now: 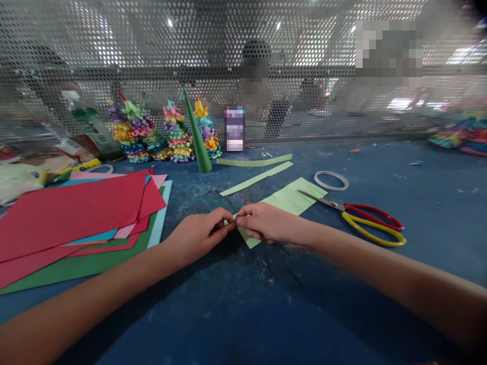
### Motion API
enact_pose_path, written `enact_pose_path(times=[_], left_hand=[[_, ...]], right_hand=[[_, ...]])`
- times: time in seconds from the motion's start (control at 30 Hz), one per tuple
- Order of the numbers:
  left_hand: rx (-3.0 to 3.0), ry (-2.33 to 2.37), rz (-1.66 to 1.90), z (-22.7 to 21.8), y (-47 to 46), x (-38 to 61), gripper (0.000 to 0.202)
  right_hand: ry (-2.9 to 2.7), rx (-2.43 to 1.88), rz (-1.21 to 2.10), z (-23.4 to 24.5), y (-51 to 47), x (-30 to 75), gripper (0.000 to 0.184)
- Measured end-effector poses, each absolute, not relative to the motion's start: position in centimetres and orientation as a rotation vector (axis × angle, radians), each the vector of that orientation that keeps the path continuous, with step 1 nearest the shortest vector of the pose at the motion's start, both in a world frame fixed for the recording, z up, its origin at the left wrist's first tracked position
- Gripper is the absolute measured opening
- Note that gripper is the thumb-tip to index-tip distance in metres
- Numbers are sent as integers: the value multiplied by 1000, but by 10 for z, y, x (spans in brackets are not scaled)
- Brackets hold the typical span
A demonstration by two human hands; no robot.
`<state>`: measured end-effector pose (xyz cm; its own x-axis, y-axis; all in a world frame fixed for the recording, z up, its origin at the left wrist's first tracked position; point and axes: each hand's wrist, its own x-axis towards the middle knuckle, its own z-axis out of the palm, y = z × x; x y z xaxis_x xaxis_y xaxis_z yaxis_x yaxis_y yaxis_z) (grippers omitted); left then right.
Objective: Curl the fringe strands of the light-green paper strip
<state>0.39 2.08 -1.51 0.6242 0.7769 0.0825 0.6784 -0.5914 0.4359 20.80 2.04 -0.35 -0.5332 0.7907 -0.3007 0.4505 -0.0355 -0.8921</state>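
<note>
A blue bench (373, 294) fills the view, a perforated metal screen (160, 40) rising along its far edge, with blurred people behind. Toward the bench's left edge lies a stack of coloured paper (76, 208), red uppermost, close by the left forearm. Near the far-left corner stand a green bottle (93, 129), several ruffled paper trees (178, 139) and a bare green cone (198, 142); more ruffles (462, 134) sit by the far-right corner. Mid-bench, a pale green sheet (294, 196) slants toward the near edge. The left hand (201, 230) and right hand (272, 223) meet at its near-left end, both pinching it, fingers hiding any fold; the right also covers part of it. Red-and-yellow scissors (338, 205) rest with their tip on the sheet, blocking its right end. Beyond lie two pale strips (256, 178), a tape ring (331, 174) and tiny scraps (354, 150).
</note>
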Motion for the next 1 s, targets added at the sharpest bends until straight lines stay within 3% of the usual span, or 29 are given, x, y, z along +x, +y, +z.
enact_pose_path(times=[0.17,0.43,0.8,1.0], left_hand=[[2541,1151,354,-15,21,5,19],[2637,1197,352,-17,20,4,17],[2722,1173,393,-19,20,2,22],[2734,1221,395,-17,20,2,24]], right_hand=[[-2081,-1330,1264,-5,22,209,15],[-2166,-1272,1269,3,19,210,9],[-1738,-1182,1833,1,22,208,8],[-2033,-1244,1277,1,20,207,7]])
